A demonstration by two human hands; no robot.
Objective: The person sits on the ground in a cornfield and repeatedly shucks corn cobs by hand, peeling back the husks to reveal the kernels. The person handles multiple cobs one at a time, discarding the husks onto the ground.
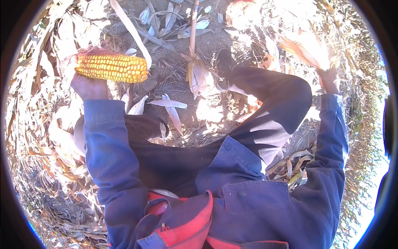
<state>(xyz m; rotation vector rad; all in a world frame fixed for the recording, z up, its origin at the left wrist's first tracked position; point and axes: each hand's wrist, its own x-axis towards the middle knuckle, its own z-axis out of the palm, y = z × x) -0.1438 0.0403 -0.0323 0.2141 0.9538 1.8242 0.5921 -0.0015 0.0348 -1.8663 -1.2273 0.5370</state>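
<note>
My left hand (89, 86) grips a husked ear of yellow corn (112, 68) that lies level above it. Reddish-brown silk (98, 51) clings to the ear's upper side and left end. A long pale strip of husk (132, 32) rises from beside its right end. On the far right, my right hand (329, 79) is closed around the base of dry corn husks (306, 51), which fan up and left in glare. The glare hides whether anything is inside those husks.
A corn stalk (193, 28) runs down to a dry husk (199, 77) between my bent legs (273, 99). Loose husk leaves (169, 104) lie on the soil. Piled dry stalks and leaves (40, 124) line the left side. More dry leaves (295, 165) lie beside my right arm.
</note>
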